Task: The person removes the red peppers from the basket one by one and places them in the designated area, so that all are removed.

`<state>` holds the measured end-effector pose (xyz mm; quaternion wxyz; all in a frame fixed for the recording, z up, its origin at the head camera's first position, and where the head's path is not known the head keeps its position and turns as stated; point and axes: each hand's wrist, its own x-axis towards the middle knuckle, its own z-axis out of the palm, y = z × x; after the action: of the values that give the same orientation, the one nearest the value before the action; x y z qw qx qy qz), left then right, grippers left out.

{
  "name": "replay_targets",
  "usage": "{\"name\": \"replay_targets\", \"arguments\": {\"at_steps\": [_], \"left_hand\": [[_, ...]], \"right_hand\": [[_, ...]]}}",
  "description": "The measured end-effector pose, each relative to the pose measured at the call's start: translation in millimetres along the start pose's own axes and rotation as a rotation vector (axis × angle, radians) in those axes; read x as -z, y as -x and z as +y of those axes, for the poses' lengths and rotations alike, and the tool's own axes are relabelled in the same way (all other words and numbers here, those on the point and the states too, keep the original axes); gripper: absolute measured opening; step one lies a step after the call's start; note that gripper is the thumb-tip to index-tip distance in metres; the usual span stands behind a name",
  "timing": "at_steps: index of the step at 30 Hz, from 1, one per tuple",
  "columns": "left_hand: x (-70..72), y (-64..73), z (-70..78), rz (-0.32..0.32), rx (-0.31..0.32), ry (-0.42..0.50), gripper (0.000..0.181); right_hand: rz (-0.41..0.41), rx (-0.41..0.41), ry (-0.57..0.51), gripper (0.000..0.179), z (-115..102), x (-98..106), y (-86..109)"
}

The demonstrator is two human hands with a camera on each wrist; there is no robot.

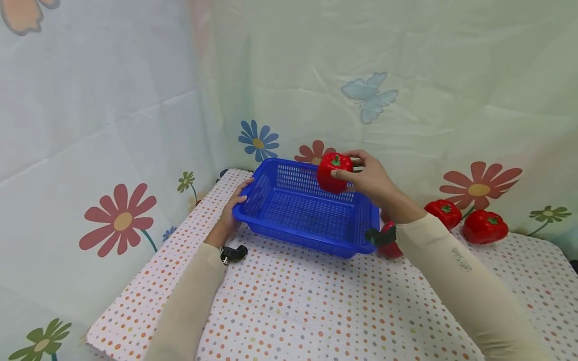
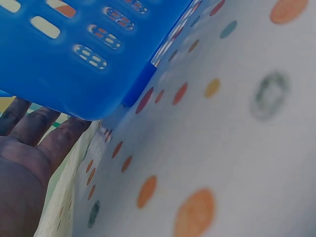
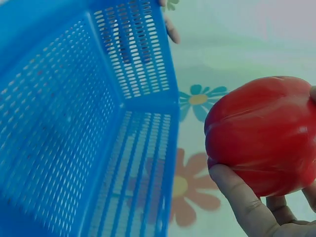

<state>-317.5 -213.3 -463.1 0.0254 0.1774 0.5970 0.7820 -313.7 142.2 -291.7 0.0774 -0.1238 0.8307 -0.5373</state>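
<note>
A red bell pepper [image 1: 333,175] is in my right hand [image 1: 372,180], which grips it with the thumb in front and fingers behind, over the blue basket [image 1: 307,240]. In the right wrist view the pepper [image 3: 264,136] is beside the basket's mesh wall [image 3: 138,54], apart from it. My left hand [image 1: 232,208] rests against the basket's left end. In the left wrist view this hand's fingers [image 2: 61,140] look nearly straight along the basket's outside [image 2: 64,69]; the basket's edge hides their tips.
Two more red bell peppers [image 1: 446,213] [image 1: 485,226] lie on the right near the back wall. Another red pepper [image 1: 391,246] is partly hidden by my right forearm. A dotted cloth [image 1: 289,301] covers the table; flower-printed sheets [image 1: 433,100] hang behind and to the left.
</note>
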Motion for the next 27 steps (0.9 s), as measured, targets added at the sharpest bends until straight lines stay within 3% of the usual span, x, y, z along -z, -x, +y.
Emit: {"name": "replay_targets", "arguments": {"at_steps": [8, 15, 24, 27], "left_hand": [[-2.5, -5.9, 1.3, 0.01, -0.013, -0.032, 0.062], [-5.6, -5.0, 0.2, 0.001, 0.002, -0.029, 0.062], [-6.0, -3.6, 2.9, -0.012, 0.004, -0.01, 0.061], [-5.9, -2.9, 4.4, -0.011, 0.0, -0.008, 0.061]], "right_hand": [[0.108, 0.0, 0.119, 0.08, 19, 53, 60.4], [0.2, -0.053, 0.193, 0.079, 59, 87, 99.3], [0.37, -0.155, 0.232, 0.081, 120, 121, 133.8], [0.37, -0.194, 0.228, 0.085, 140, 127, 137.2]]}}
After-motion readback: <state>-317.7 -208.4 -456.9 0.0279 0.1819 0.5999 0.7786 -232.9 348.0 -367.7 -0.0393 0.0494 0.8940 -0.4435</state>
